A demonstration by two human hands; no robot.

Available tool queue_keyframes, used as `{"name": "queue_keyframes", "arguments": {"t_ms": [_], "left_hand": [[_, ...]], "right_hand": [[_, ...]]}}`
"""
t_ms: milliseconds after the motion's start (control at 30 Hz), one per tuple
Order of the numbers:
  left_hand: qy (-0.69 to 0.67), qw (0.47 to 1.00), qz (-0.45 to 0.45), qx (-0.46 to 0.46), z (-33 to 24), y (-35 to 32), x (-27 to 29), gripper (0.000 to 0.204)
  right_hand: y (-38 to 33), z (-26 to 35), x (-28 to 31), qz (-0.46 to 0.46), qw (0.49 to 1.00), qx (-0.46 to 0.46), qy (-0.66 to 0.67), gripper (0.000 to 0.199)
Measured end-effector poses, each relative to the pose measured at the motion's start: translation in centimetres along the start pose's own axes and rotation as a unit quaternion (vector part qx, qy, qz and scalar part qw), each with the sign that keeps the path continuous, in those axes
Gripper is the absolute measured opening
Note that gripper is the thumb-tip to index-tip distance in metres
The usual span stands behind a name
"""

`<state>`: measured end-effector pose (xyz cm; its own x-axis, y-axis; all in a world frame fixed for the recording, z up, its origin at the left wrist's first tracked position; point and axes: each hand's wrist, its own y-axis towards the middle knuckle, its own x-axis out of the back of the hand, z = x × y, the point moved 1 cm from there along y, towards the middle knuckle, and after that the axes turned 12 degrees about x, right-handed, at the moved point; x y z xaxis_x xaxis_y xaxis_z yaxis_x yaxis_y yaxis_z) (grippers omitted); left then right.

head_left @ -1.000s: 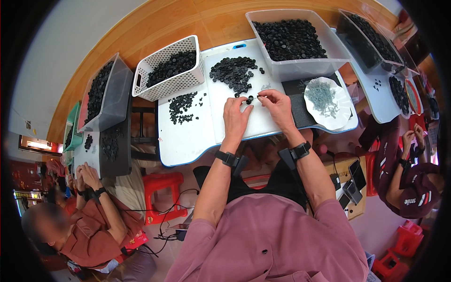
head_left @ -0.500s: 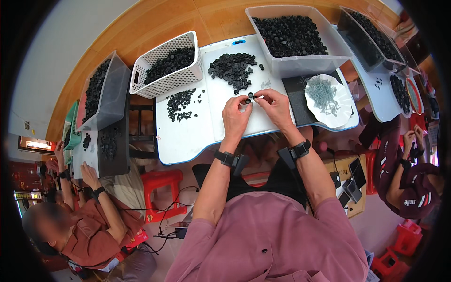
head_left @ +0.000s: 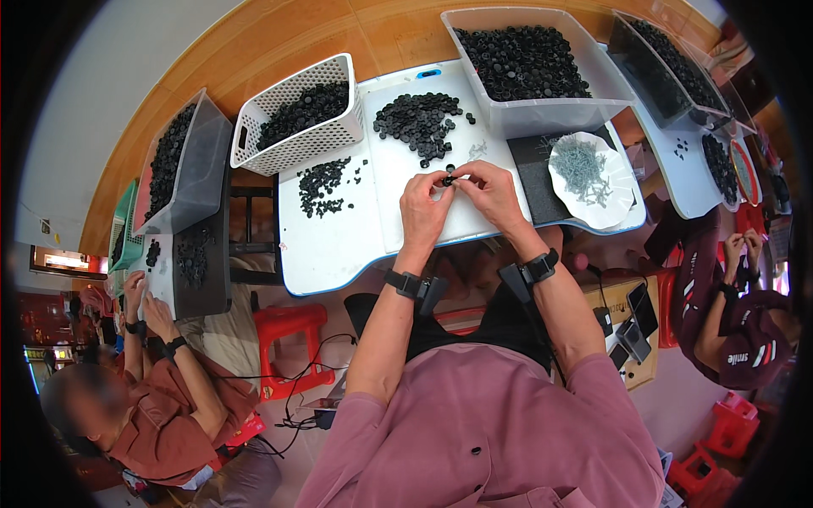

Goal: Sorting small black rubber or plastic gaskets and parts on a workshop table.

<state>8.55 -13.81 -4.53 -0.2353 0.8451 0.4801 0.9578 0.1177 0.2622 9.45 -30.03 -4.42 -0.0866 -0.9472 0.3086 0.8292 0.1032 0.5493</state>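
Note:
Above the middle of the white table (head_left: 385, 229), my left hand (head_left: 425, 210) and my right hand (head_left: 491, 196) meet fingertip to fingertip. Both pinch a small black round plastic part (head_left: 448, 180) between them. Just past the fingertips shows a black cap (head_left: 450, 168); whether it rests on the table or is touched, I cannot tell. Beyond my hands lies a pile of black round caps (head_left: 419, 123). A scatter of smaller black pieces (head_left: 322, 186) sits to the left. Thin grey pins or screws (head_left: 581, 167) fill a white scalloped plate (head_left: 623, 199) on the right.
A white perforated basket (head_left: 254, 161) and a large clear bin (head_left: 542, 118), both holding black parts, stand at the back. A dark mat (head_left: 542, 190) lies by the plate. People work at side tables, one at left (head_left: 161, 423), one at right (head_left: 749, 334). A red stool (head_left: 288, 322) stands lower left.
My fingertips have drawn closer together around the black part. One cap now shows just beyond them. The person at left has brought one hand down beside the other.

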Motion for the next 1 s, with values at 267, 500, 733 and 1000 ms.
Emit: {"name": "queue_keyframes", "arguments": {"t_ms": [267, 500, 733, 1000], "left_hand": [[-0.019, 0.999, 0.02, 0.02, -0.2, -0.1, 0.1, 0.025], [-0.066, 0.995, 0.037, 0.064, 0.0, -0.2, -0.1, 0.027], [-0.051, 0.998, 0.04, 0.024, 0.2, -0.2, 0.1, 0.03], [-0.065, 0.995, 0.058, 0.057, 0.3, -0.1, 0.1, 0.028]], "right_hand": [[0.1, 0.3, 0.0, 0.006, 1.0, 0.012, -0.013, 0.017], [-0.2, -0.3, -0.2, -0.001, 1.0, 0.027, -0.004, 0.015], [-0.2, -0.6, -0.1, -0.01, 0.999, -0.022, 0.036, 0.016], [0.0, -0.2, 0.2, -0.001, 1.0, 0.01, 0.028, 0.015]]}}
